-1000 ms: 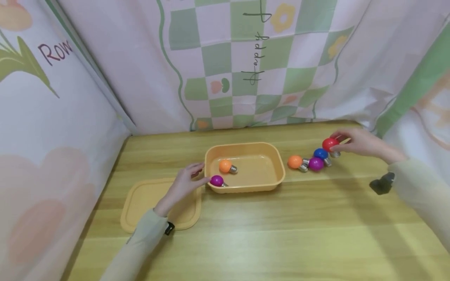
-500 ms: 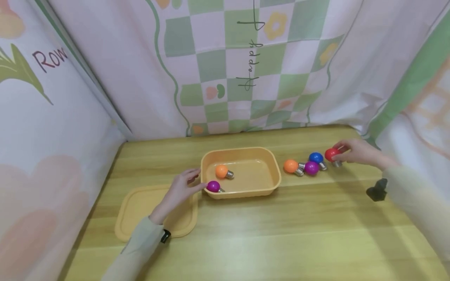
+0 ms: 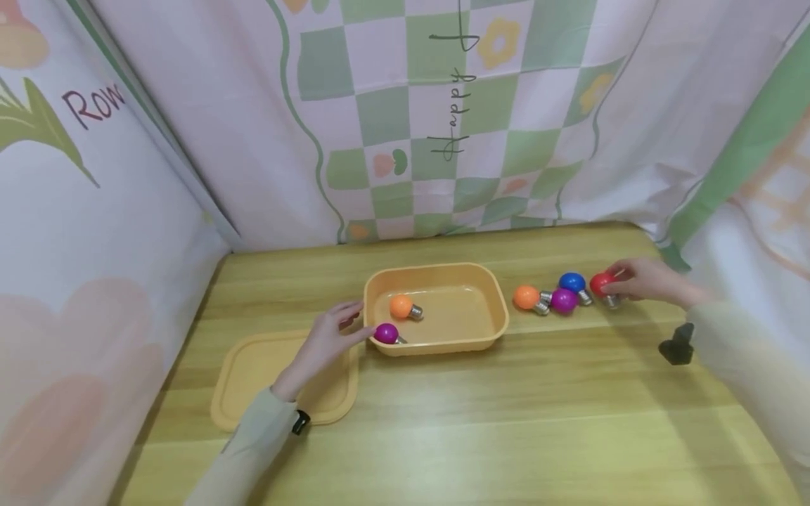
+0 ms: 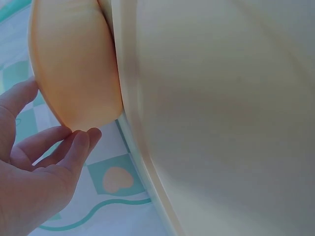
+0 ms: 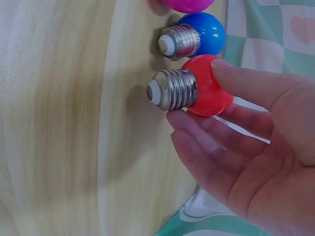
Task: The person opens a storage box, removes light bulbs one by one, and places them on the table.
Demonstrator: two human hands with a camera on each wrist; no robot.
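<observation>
My right hand (image 3: pixel 647 280) pinches a red light bulb (image 5: pixel 212 88) between thumb and fingers at the right of the table; its metal screw base points out of the grip. Beside it lie a blue bulb (image 3: pixel 572 282), a purple bulb (image 3: pixel 564 301) and an orange bulb (image 3: pixel 526 297). My left hand (image 3: pixel 324 344) touches the left end of a yellow plastic box (image 3: pixel 436 347), thumb at the rim and fingers against its wall. Inside the box are an orange bulb (image 3: pixel 401 306) and a purple bulb (image 3: pixel 387 333), the latter partly hidden by the front wall.
The yellow lid (image 3: pixel 253 379) lies flat on the wooden table (image 3: pixel 481 436), left of the box and partly under my left forearm. Printed curtains (image 3: pixel 373 63) enclose the table at the back and sides.
My right hand has shifted the red bulb a little right and nearer to me, away from the blue bulb. The left hand stays at the box. The head view has tilted slightly.
</observation>
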